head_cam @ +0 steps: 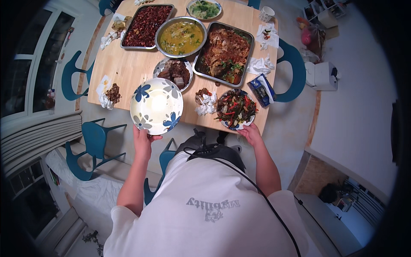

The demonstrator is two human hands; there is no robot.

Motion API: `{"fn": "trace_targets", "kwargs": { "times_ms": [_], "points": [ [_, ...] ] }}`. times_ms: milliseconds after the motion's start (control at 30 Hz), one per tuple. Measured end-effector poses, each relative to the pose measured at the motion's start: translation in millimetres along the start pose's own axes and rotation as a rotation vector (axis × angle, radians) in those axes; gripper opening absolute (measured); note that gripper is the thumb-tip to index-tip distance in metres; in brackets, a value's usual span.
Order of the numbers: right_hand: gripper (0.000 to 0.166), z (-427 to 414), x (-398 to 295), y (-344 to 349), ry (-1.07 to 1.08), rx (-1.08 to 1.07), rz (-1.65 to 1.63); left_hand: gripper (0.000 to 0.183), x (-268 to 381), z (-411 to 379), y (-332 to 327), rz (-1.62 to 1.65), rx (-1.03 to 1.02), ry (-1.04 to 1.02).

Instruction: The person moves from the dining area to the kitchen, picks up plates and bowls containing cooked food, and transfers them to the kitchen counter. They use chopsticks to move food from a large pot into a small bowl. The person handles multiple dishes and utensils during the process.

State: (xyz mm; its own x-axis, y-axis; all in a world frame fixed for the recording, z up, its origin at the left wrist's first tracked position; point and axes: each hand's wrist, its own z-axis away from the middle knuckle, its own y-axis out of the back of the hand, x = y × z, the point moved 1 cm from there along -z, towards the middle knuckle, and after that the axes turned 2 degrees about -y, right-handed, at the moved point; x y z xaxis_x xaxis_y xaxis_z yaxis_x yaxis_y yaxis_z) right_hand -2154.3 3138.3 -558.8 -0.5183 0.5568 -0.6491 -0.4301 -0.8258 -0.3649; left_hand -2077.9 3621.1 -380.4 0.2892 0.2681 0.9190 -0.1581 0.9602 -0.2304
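Observation:
My left hand grips the near rim of a white plate with blue and grey flowers, raised at the table's front edge. The plate carries no food and partly covers a flowered plate of dark sliced meat behind it. At the front right, my right hand holds the near rim of a smaller flowered plate with a stir-fry of red chillies and dark greens. Whether that plate rests on the wooden table or is slightly lifted, I cannot tell.
Behind stand a steel bowl of yellow soup, a tray of red chillies, a tray of sauced food and a plate of greens. Crumpled tissues, a tissue pack and a paper cup lie around. Teal chairs flank the table.

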Motion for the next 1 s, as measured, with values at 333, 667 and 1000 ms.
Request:
{"fn": "trace_targets", "kwargs": {
  "times_ms": [333,667,1000],
  "points": [
    [0.037,26.8,11.7,13.1,-0.025,0.045,-0.026,0.05,-9.6,1.0,-11.3,-0.029,0.009,0.061],
    [0.033,63.1,-6.2,36.3,0.085,0.072,-0.135,0.051,-37.5,-17.3,-35.1,-0.036,-0.074,0.152],
    [0.033,189.3,-33.2,106.2,0.265,0.234,-0.295,0.05,-72.2,6.2,-173.8,-0.112,-0.381,0.204]
  ]
}}
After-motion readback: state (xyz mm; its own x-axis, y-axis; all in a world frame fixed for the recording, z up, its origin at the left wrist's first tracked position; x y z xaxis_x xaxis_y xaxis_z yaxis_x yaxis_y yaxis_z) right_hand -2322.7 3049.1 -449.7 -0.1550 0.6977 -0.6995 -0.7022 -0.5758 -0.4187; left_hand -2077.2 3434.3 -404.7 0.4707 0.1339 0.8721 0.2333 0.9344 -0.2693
